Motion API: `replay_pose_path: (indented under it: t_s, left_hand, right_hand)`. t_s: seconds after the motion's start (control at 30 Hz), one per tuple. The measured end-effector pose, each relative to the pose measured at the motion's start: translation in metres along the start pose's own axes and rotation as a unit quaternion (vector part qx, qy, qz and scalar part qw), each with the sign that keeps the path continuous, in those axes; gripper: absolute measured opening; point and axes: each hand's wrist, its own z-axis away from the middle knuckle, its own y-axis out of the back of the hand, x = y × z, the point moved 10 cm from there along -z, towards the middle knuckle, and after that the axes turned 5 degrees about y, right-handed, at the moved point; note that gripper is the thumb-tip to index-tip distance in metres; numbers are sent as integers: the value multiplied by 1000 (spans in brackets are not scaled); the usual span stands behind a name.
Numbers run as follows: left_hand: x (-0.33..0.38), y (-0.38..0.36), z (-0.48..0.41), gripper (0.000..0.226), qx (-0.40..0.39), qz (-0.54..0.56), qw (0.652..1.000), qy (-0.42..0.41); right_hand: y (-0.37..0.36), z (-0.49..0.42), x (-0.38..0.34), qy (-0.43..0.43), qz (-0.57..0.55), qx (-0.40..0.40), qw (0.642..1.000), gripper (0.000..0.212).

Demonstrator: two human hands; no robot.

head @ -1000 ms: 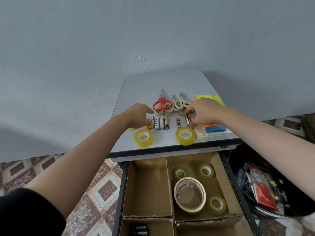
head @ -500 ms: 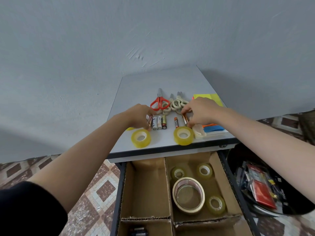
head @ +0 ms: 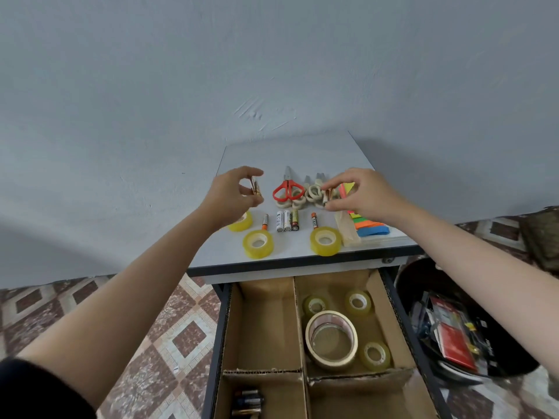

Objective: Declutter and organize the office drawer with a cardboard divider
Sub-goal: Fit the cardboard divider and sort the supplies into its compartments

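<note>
Above the table (head: 302, 155), the left hand (head: 230, 195) pinches a copper-ended battery (head: 256, 189) in a narrow grip. The right hand (head: 363, 192) pinches a second battery (head: 329, 195), half hidden by its fingers. Five loose batteries (head: 286, 221) lie on the table, their label print too small to read. The cardboard divider (head: 298, 313) stands in the open drawer (head: 224, 328), whose front-left compartment holds drawer batteries (head: 246, 402) cut off by the bottom edge.

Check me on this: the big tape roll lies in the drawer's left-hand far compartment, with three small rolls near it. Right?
Not quite. The head view shows the big tape roll in the right-hand far compartment of the drawer, not the left-hand one. The three small rolls do lie near it.
</note>
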Motion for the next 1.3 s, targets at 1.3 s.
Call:
replay_pose_path:
  t_s: [1.3]
  left_hand:
    - [-154,-208,235,33,-410,-183,893,38]
  right_hand:
    - [-214,178,46,-244,-364,-193,878,28]
